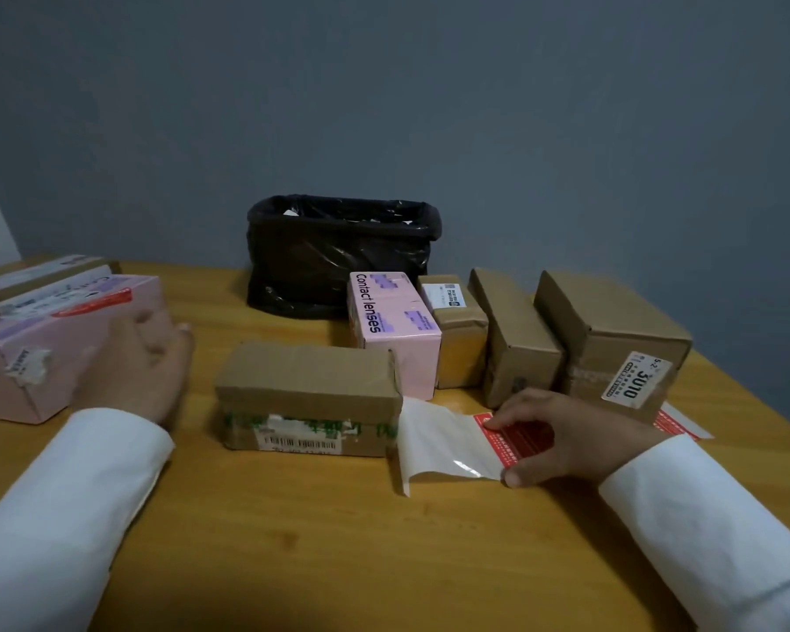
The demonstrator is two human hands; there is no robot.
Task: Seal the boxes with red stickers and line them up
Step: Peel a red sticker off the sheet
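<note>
While the right grip (562, 437) pinches one red sticker (516, 437), left grip (142, 367) relaxed, five boxes (309, 396) wait.

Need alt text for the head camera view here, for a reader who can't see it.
A person's right hand pinches a red sticker on its white backing beside a brown box on a wooden table. The left hand rests by a pink box; four more boxes stand in a row before a black bin.

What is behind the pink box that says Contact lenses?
Behind the pink box stands a bin lined with a black bag, against the grey wall. The box covers the bin's lower right corner, and most of what is inside cannot be seen.
</note>
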